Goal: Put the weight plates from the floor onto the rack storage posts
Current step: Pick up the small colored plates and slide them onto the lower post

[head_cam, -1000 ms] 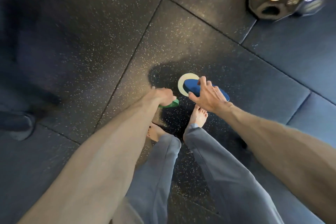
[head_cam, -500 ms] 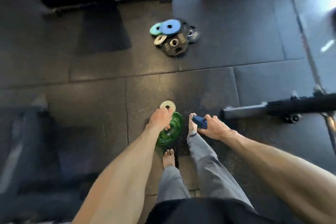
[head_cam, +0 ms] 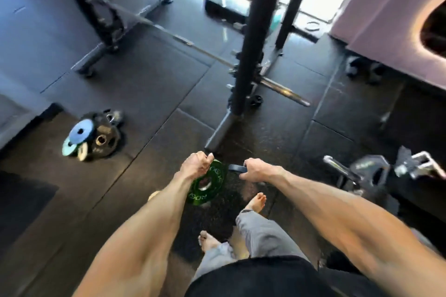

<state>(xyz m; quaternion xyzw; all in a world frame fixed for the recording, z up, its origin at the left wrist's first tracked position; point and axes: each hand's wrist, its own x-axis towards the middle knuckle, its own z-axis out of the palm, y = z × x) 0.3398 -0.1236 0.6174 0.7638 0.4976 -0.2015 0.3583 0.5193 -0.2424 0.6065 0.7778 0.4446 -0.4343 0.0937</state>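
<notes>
My left hand (head_cam: 196, 166) grips the top edge of a green weight plate (head_cam: 210, 185), which hangs upright at knee height. My right hand (head_cam: 257, 171) holds a small blue plate (head_cam: 237, 168) by its edge, seen edge-on. A white plate may be tucked behind the green one, but I cannot tell. A pile of plates (head_cam: 93, 137) lies on the floor at the left: a black one with blue, teal and white ones on top. The black rack upright (head_cam: 251, 38) stands straight ahead, its foot (head_cam: 220, 132) just beyond my hands.
A steel post or bar (head_cam: 284, 90) sticks out to the right near the upright's base. Another rack frame (head_cam: 101, 17) stands at the back left. Metal collars and a bar end (head_cam: 376, 171) lie at the right. A purple bench or wall (head_cam: 386, 19) fills the upper right. My bare feet stand on rubber flooring.
I have stood up and turned from the floor toward the rack, carrying both plates. The plate pile has shifted to the left of the view, and the rack upright has come into sight.
</notes>
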